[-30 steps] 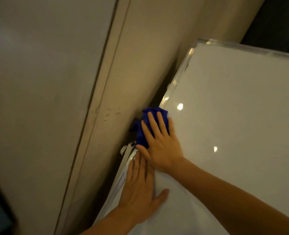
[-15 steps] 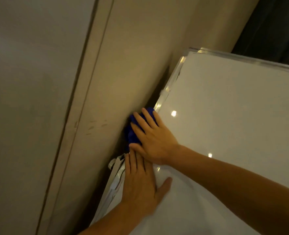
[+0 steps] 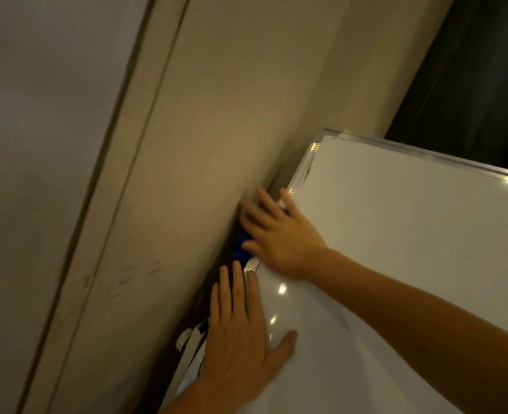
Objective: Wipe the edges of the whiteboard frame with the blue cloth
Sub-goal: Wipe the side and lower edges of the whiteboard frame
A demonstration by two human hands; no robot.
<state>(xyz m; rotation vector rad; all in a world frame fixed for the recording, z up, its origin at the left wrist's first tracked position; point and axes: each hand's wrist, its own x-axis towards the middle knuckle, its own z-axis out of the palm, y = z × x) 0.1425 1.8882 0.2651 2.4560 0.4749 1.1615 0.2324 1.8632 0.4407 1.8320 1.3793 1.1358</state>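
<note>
Since the earlier frame, the right hand (image 3: 279, 234) slid further up the whiteboard frame (image 3: 299, 179), fingers spread, pressing the blue cloth (image 3: 241, 249); below it, the left hand (image 3: 238, 333) lies flat, spread.

looks like an indoor room, maybe an office or a classroom, but cannot tell for sure. dim, warm lamp light. a plain beige wall (image 3: 217, 144) with a few scuff marks, and a pale door (image 3: 38, 144) in its frame just beside. a whiteboard (image 3: 411, 249) with a shiny metal edge leaning near the wall. a dark curtain (image 3: 479, 94) behind it.
</note>
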